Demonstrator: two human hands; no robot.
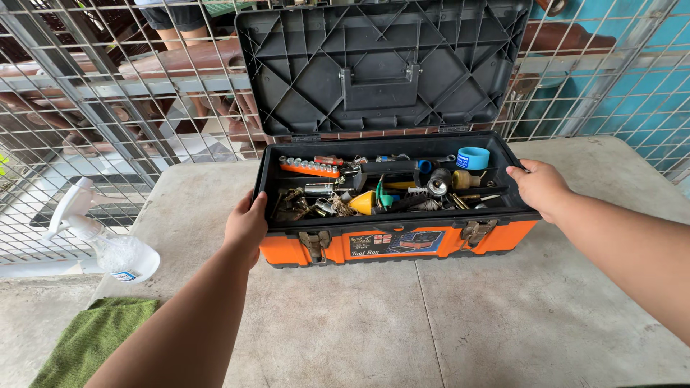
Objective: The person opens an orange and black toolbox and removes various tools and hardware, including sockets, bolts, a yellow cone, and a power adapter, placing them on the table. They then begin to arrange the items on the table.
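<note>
One spray bottle (115,248) and one green cloth (93,338) sit far left. The left hand (246,224) curls around the left end of one orange toolbox (395,244), which stands open in the middle of the grey table (503,323). One blue tape roll (473,157) lies inside. The right hand (539,188) grips the box's right rim.

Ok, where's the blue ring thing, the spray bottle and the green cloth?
blue tape roll (473,158), head view, on its outer side wall.
spray bottle (133,260), head view, on its clear rounded body.
green cloth (93,338), head view, on the middle of its fuzzy top.
</note>
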